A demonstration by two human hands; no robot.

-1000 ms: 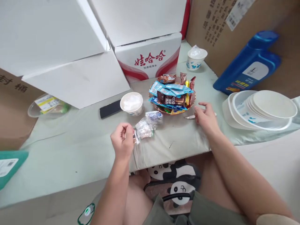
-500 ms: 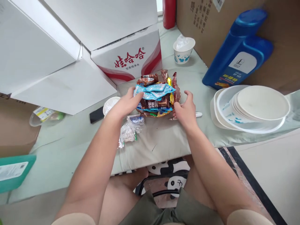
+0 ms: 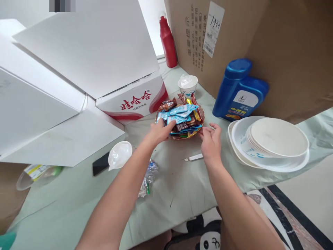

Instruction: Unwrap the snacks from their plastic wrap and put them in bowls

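A round gold-rimmed plate (image 3: 185, 137) stands on the cloth-covered table, heaped with wrapped snacks. Light blue packets (image 3: 179, 113) lie on top, with brown wrappers (image 3: 168, 104) and a yellow one around them. At the plate's left side, my left hand (image 3: 159, 132) is closed, its thumb over the packets and its other fingers partly hidden. My right hand (image 3: 211, 144) pinches the right rim, index finger lifted away. Just below that hand lies a slim white craft knife (image 3: 194, 157). A white paper cup with blue print (image 3: 187, 86) stands right behind the plate.
A white and red carton (image 3: 135, 102) is at back left. Blue bottle (image 3: 239, 92), red bottle (image 3: 168, 43) and a large brown box (image 3: 234, 31) line the back right. Stacked bowls (image 3: 273, 142) stand right. Left are another cup (image 3: 120, 156), a black phone (image 3: 100, 165) and crumpled wrappers (image 3: 149, 175).
The plate of snacks has moved away from me, closer to the printed cup, with both hands at it. The craft knife now shows more fully. My view has shifted upward.
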